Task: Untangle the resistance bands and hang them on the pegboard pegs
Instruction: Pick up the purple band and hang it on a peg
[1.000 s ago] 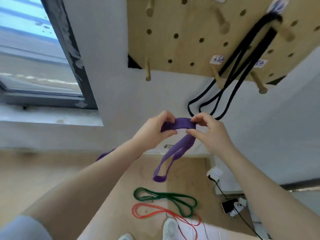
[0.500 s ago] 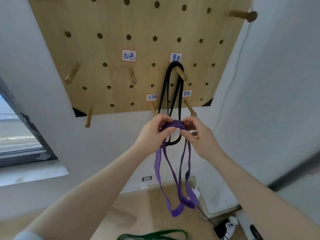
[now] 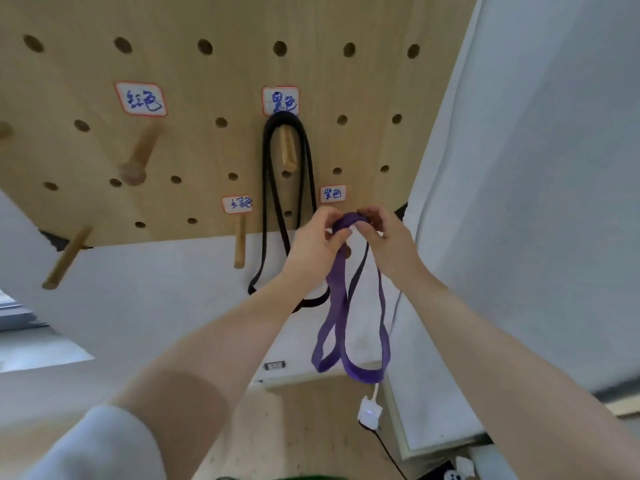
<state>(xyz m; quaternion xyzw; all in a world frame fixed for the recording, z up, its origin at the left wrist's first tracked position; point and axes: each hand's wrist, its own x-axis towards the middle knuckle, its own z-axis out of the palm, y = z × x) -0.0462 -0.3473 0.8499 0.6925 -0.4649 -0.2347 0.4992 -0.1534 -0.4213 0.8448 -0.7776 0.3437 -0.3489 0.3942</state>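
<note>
Both hands up at the pegboard (image 3: 214, 150), pinching the top fold of the purple band (image 3: 341, 306) between them: left hand (image 3: 313, 237) closed on the left end of the fold, right hand (image 3: 382, 233) closed on the right end, fingertips nearly meeting. Band hangs straight down from the hands in doubled loops, long axis vertical, bottom loops well below the wrists. Target looks like the peg under the purple-ink label (image 3: 333, 193), which sits just above the hands; the peg itself is mostly hidden behind the fingers, only a tip seems to show just below the left thumb, so whether the fold is already over it cannot be told. Black band (image 3: 266, 188) is already hung on the peg up and left of the hands, its strands running down just behind the left hand. Empty peg (image 3: 239, 245) is left of the left hand. Next move likely needs the fold spread and pushed toward the board; both hands equally near.
</note>
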